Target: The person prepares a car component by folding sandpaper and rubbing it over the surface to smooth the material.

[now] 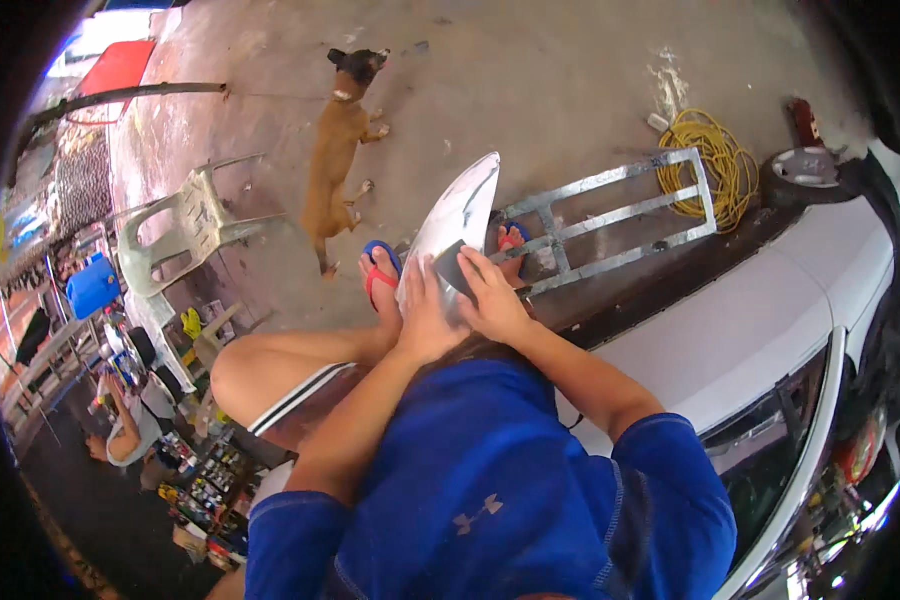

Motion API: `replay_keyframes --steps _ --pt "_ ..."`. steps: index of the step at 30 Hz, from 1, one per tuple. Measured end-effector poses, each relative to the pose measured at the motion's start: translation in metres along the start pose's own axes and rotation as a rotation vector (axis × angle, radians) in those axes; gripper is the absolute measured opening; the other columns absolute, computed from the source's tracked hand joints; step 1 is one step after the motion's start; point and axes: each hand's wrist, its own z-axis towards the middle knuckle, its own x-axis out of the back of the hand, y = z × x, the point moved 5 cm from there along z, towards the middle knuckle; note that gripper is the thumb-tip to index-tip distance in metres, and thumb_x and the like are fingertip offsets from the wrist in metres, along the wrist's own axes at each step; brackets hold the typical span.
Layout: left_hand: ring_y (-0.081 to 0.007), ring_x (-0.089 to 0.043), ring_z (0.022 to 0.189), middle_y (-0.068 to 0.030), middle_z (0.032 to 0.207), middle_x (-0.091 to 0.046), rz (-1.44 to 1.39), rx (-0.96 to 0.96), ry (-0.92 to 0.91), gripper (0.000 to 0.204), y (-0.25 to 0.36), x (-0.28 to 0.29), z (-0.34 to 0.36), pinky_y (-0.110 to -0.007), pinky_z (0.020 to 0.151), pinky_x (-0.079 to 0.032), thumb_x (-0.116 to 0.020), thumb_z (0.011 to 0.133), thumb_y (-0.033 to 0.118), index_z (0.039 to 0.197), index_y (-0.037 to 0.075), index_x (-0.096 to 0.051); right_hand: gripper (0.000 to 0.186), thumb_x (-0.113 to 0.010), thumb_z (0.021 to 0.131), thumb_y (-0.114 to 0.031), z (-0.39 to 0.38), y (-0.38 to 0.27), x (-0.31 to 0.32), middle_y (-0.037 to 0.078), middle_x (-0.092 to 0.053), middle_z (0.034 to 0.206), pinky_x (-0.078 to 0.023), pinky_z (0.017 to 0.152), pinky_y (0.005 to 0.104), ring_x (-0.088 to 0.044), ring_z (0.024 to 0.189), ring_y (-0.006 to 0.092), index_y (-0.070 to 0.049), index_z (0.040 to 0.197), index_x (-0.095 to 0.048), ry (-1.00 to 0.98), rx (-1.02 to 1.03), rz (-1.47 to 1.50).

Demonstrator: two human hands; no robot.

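Observation:
A glossy white and silver curved panel (pixel 457 212), narrowing to a tip at its far end, stands tilted between my feet and my lap. My left hand (pixel 428 318) lies along its near part, fingers stretched out flat on the surface. My right hand (pixel 494 302) presses a dark grey sandpaper-like pad (pixel 453 268) against the panel, close beside the left fingers. The pad is partly covered by the right fingers. What the panel's near end rests on is hidden behind my hands.
A metal frame (pixel 610 224) lies right of my feet, with a coiled yellow hose or cable (pixel 715 160) beyond. A white car (pixel 730 300) stands close on my right. A brown dog (pixel 332 160) is on the floor ahead. Left are a plastic chair (pixel 198 215) and a person (pixel 135 430).

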Motion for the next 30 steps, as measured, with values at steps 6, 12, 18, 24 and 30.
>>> replay_keyframes --steps 6,12,18,24,30 --pt "-0.0509 -0.028 0.148 -0.0335 0.162 -0.020 -0.009 0.164 0.142 0.095 -0.021 -0.033 0.018 -0.062 0.117 -0.029 -0.064 0.089 0.027 0.163 0.001 -0.011 0.067 -0.063 0.090 -0.012 0.028 -0.016 -0.012 0.026 -0.040 0.154 -0.038 0.117 0.0479 -0.043 0.141 0.0459 0.006 0.151 -0.041 0.071 -0.040 0.130" --pt "-0.0500 -0.035 0.142 -0.0221 0.163 -0.026 0.011 -0.015 0.116 0.111 -0.034 -0.035 0.016 -0.063 0.109 -0.039 -0.076 0.081 0.041 0.166 0.011 -0.010 0.065 -0.063 0.089 -0.011 0.016 -0.038 0.004 0.022 -0.042 0.155 -0.037 0.117 0.0517 -0.046 0.137 0.0475 -0.001 0.151 -0.045 -0.030 0.060 0.049" --pt "-0.0544 -0.036 0.141 -0.0290 0.160 -0.025 -0.034 0.203 -0.123 0.125 0.004 -0.011 0.029 -0.068 0.107 -0.040 -0.085 0.071 0.052 0.167 0.031 -0.008 0.065 -0.064 0.087 -0.024 0.033 0.037 0.068 0.015 -0.044 0.159 -0.046 0.096 0.0518 -0.056 0.101 0.0375 -0.008 0.148 -0.052 0.018 0.057 -0.601" --pt "-0.0616 -0.042 0.135 -0.0356 0.158 -0.028 0.081 0.139 -0.263 0.131 0.035 -0.009 0.048 -0.077 0.101 -0.039 -0.089 0.066 0.050 0.166 0.037 -0.006 0.064 -0.061 0.090 -0.027 0.060 0.103 0.112 0.014 -0.047 0.154 -0.044 0.103 0.0552 -0.053 0.120 0.0442 -0.010 0.151 -0.047 0.096 -0.159 -0.576" --pt "-0.0599 -0.046 0.132 -0.0322 0.154 -0.034 0.085 0.143 -0.298 0.131 0.022 -0.012 0.051 -0.079 0.095 -0.041 -0.089 0.064 0.051 0.166 0.037 -0.008 0.066 -0.068 0.082 -0.018 0.030 0.060 0.084 0.017 -0.049 0.152 -0.045 0.101 0.0542 -0.054 0.121 0.0443 -0.011 0.146 -0.054 0.050 0.061 -0.511"
